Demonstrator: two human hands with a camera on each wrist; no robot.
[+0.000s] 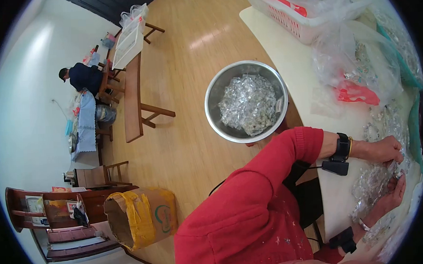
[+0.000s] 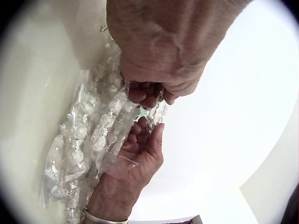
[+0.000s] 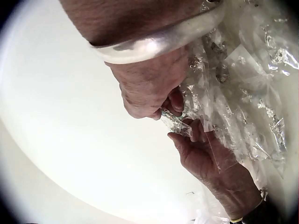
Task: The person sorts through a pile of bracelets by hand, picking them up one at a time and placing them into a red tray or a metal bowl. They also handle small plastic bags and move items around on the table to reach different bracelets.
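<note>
A small clear packet with shiny beaded contents point(image 2: 156, 113) point(image 3: 176, 124) is between the two hands. My left hand point(image 1: 380, 150) point(image 2: 163, 51) point(image 3: 210, 168), gold band at its wrist, curls its fingers and pinches one end. The right hand point(image 1: 389, 200) point(image 2: 133, 165) point(image 3: 149, 86), wearing a silver bangle, grips the other end between thumb and fingers. Beside both hands lie plastic-wrapped strands of clear beads point(image 1: 367, 186) point(image 2: 79, 135) point(image 3: 233, 121). Fingertips are partly hidden by the hands and plastic.
A metal basin point(image 1: 210, 108) of clear packets stands beside the white table point(image 1: 304, 88). On the table are a white basket point(image 1: 299, 31) and plastic bags point(image 1: 382, 53). Farther off are a cardboard box point(image 1: 158, 214), a wooden bench point(image 1: 133, 97) and a person in dark clothes point(image 1: 86, 78).
</note>
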